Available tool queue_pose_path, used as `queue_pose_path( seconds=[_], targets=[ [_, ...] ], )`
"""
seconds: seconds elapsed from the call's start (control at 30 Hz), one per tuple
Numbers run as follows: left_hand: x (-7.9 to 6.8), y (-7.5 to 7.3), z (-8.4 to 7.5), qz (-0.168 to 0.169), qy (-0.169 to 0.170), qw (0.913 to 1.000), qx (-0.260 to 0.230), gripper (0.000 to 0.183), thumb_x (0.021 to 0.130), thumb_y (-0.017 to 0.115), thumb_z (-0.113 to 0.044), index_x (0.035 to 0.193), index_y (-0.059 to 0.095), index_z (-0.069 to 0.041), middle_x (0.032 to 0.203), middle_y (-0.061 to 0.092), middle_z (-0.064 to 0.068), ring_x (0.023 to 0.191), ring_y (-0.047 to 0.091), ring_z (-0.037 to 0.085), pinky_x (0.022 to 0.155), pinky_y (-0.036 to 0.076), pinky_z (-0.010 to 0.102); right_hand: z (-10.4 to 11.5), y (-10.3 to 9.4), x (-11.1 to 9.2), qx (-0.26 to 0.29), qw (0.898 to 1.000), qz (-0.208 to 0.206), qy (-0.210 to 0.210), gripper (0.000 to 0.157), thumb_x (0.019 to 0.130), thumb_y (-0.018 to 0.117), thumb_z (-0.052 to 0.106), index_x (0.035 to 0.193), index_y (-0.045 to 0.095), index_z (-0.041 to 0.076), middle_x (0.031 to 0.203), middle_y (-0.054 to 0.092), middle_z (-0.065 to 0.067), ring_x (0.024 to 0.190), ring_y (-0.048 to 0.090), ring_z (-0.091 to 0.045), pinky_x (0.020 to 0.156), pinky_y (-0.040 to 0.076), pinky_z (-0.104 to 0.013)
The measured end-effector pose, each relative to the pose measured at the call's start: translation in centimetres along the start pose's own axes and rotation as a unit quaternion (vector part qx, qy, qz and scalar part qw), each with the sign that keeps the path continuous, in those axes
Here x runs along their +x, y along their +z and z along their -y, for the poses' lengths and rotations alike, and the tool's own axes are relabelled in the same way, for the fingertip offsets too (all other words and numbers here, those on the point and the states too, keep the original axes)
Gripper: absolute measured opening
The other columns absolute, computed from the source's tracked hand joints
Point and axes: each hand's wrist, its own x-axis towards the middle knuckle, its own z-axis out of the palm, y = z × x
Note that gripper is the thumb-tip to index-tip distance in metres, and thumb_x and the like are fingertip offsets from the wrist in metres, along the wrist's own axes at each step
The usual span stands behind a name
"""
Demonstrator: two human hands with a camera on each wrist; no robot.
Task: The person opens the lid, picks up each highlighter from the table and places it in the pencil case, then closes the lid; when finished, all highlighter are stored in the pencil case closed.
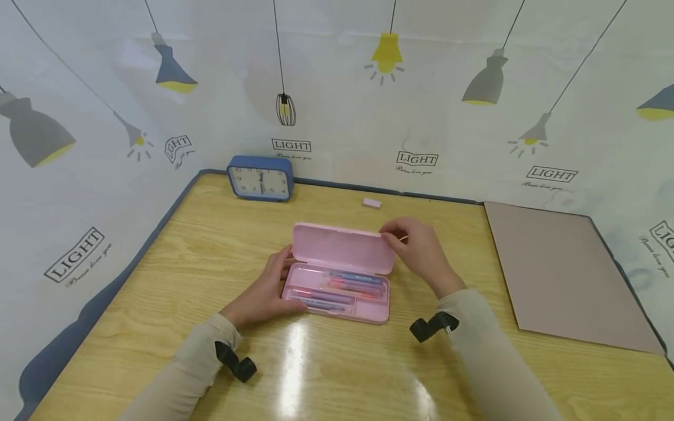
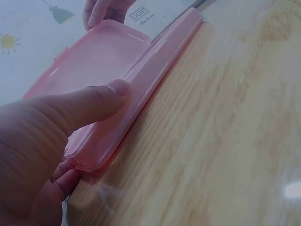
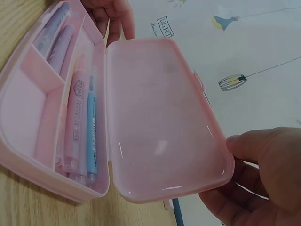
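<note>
A pink pencil case (image 1: pixel 370 310) lies on the table with its lid (image 1: pixel 337 248) raised on the hinge at the back. Several pens (image 3: pixel 76 127) in pink, purple and blue lie in its divided compartments. My left hand (image 1: pixel 263 292) grips the left end of the case, thumb along the front wall and fingers behind. At the lid's upper right corner, my right hand (image 1: pixel 418 248) pinches the edge between thumb and fingers. In the right wrist view a blue pen (image 3: pixel 91 136) sits closest to the hinge.
A blue clock (image 1: pixel 260 179) stands at the back left. Behind the case lies a small pink eraser-like block (image 1: pixel 371 203). A flat greyish-pink board (image 1: pixel 568 275) covers the right side of the table. Printed sheets (image 1: pixel 337 117) wall the table's back and sides.
</note>
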Motion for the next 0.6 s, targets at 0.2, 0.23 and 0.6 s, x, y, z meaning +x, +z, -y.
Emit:
queue_pose_path(
  seconds=[0.2, 0.23, 0.6],
  targets=[
    [0.0, -0.5, -0.1, -0.015, -0.031, 0.9994, 0.006, 0.113, 0.076, 0.085, -0.039, 0.157, 0.005, -0.033, 0.153, 0.026, 0.006, 0.128, 0.05, 0.025, 0.108, 0.041, 0.049, 0.4, -0.2, -2.0, -0.015, 0.998, 0.012, -0.056, 0.015, 0.097, 0.064, 0.02, 0.105, 0.073, 0.012, 0.104, 0.069, -0.003, 0.09, 0.064, -0.016, 0.08, 0.057, -0.035],
    [0.1, -0.6, -0.2, -0.024, -0.034, 0.999, 0.015, 0.108, 0.079, 0.082, -0.041, 0.156, 0.006, -0.034, 0.153, 0.026, 0.005, 0.128, 0.05, 0.025, 0.108, 0.041, 0.05, 0.5, -0.2, -2.4, -0.016, 0.998, 0.015, -0.065, 0.015, 0.097, 0.064, 0.021, 0.105, 0.073, 0.013, 0.103, 0.069, -0.002, 0.089, 0.064, -0.015, 0.08, 0.057, -0.034],
    [0.2, -1.8, -2.1, -0.115, 0.15, 0.9791, 0.076, 0.04, 0.094, 0.064, -0.011, 0.134, 0.059, -0.01, 0.136, 0.055, 0.007, 0.126, 0.052, 0.025, 0.105, 0.045, 0.048, 0.9, 0.6, -6.5, -0.054, 0.983, 0.069, -0.161, 0.012, 0.092, 0.069, 0.017, 0.104, 0.072, 0.016, 0.103, 0.068, 0.005, 0.092, 0.063, -0.008, 0.083, 0.057, -0.036]
  ],
)
